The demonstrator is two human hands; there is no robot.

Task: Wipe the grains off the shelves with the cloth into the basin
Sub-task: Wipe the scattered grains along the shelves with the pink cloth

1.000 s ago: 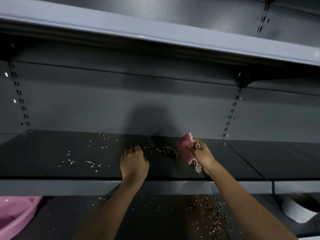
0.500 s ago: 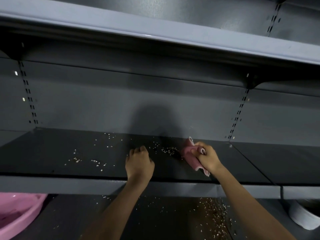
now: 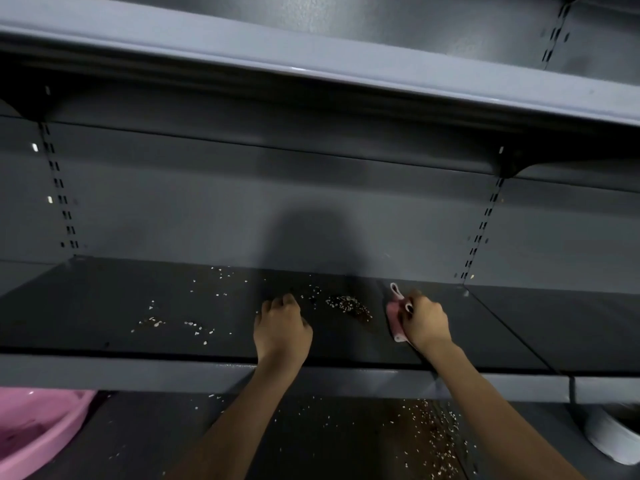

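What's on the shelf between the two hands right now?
In the head view, a dark heap of grains lies on the shelf between the left hand and the cloth gripped by the right hand.

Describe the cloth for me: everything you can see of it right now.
The cloth is pink, soft-looking fabric with a paler edge, bunched in the right hand. A narrow strip or loop sticks up from its top toward the back wall. Its lower edge looks to rest on the dark middle shelf, right of the heaped grains and not touching them. The fingers cover much of it, so its full shape cannot be told.
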